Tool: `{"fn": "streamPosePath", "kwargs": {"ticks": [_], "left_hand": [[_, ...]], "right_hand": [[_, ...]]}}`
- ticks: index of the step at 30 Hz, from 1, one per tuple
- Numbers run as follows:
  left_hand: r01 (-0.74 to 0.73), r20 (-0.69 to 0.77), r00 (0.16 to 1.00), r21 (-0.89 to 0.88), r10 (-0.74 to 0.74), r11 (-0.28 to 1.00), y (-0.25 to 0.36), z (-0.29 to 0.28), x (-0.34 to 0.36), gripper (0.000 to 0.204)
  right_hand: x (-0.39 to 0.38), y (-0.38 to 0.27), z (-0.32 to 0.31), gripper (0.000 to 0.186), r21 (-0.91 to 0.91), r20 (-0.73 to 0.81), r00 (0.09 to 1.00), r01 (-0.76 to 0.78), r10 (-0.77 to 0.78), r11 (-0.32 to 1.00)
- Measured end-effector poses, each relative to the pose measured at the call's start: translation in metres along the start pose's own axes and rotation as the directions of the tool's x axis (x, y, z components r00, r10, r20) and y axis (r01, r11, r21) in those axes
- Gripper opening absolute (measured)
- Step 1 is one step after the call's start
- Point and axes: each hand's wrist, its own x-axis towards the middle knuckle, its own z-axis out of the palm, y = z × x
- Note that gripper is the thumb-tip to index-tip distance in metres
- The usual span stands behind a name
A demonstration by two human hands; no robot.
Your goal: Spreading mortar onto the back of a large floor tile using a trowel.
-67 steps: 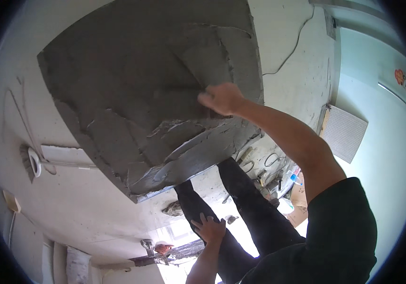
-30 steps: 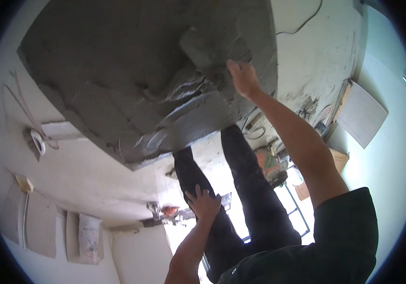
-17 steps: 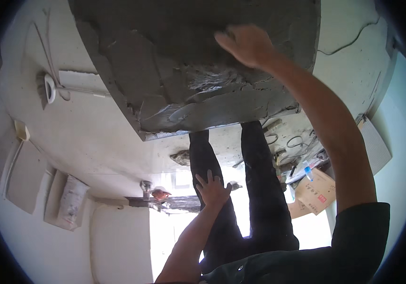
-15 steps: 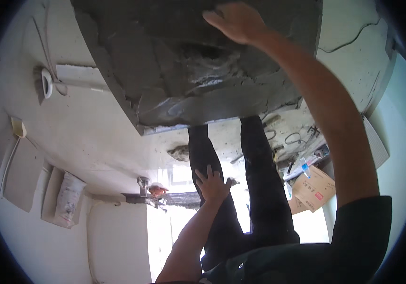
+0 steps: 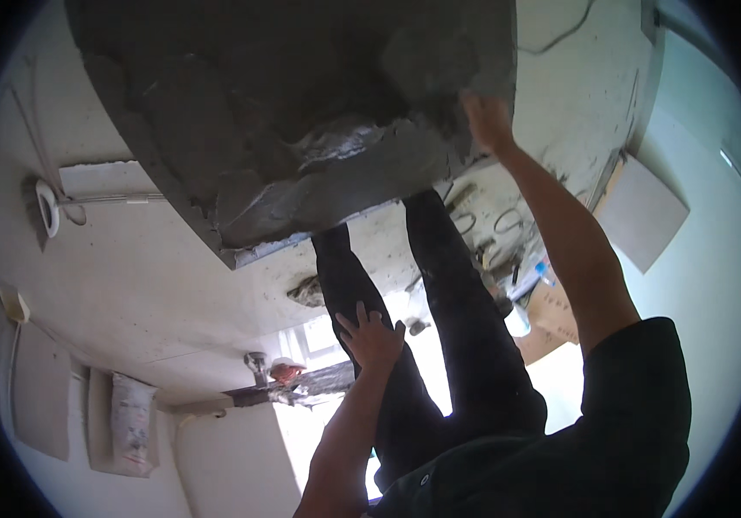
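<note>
A large patch of wet grey mortar (image 5: 284,112) covers the pale wall in front of me. My right hand (image 5: 487,121) is raised against the patch's right edge, closed on a mortar-smeared plastering float (image 5: 431,60) that lies flat on the mortar; its handle is hidden by my fingers. My left hand (image 5: 372,332) rests flat on my left thigh, fingers spread, holding nothing. My legs in dark trousers (image 5: 448,302) stand close to the wall below the patch.
A lump of mortar (image 5: 305,292) lies at the wall's foot. A pale tile (image 5: 642,211) leans at the right, near a cardboard box (image 5: 551,311), a bottle (image 5: 543,272) and loose cables. A sack (image 5: 133,423), a round wall box (image 5: 47,207) and a dirty tool (image 5: 280,375) are at the left.
My right hand has swept the float across the mortar, from its upper middle to its right edge. My view has tilted. My left hand has stayed on my thigh.
</note>
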Motion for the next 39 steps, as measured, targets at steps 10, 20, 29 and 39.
{"fn": "streamPosePath", "kwargs": {"ticks": [10,20,29,39], "left_hand": [[-0.166,-0.053,0.982,0.207,0.181,0.964,-0.065,0.01,0.01,0.053],[-0.15,-0.053,0.983,0.309,0.174,0.939,-0.049,0.014,0.008,0.047],[-0.107,-0.051,0.991,0.287,0.127,0.952,-0.049,0.02,0.009,0.054],[-0.115,-0.154,0.978,0.147,0.138,0.982,-0.057,0.031,-0.007,0.047]], "right_hand": [[-0.06,-0.124,0.074,0.053,0.485,0.232,0.949,-0.303,0.213,0.821],[-0.167,0.037,0.118,0.041,0.933,0.304,0.469,-0.321,0.829,-0.16],[-0.094,0.005,0.119,0.051,0.856,0.137,0.687,-0.445,0.713,0.264],[-0.082,-0.118,0.041,0.062,0.436,0.197,0.963,-0.254,0.184,0.864]]}}
